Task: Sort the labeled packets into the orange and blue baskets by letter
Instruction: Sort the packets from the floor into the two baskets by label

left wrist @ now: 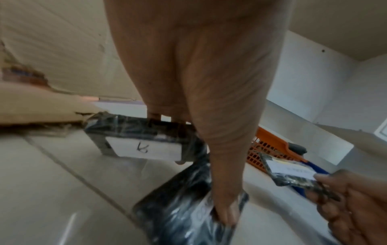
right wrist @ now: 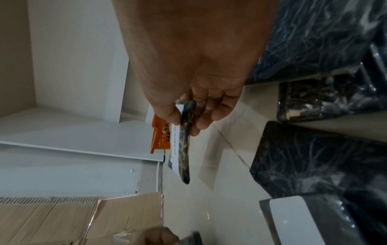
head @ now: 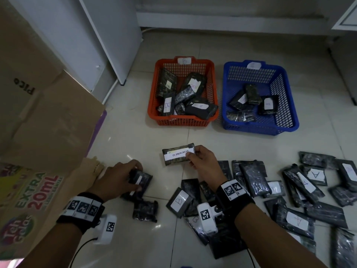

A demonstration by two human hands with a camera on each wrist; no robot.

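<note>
The orange basket tagged B and the blue basket tagged A stand side by side on the floor, each holding several dark packets. My right hand pinches one end of a packet labelled IN PROGRESS in the air in front of the orange basket; the right wrist view shows that packet edge-on between thumb and fingers. My left hand grips a dark packet low over the floor. The left wrist view shows a B on its label, and the thumb touches a second packet.
Many loose dark packets, some marked A, lie on the tiles at the right. One marked B lies by my right wrist, and another below my left hand. Cardboard boxes stand at the left, a white cabinet behind them.
</note>
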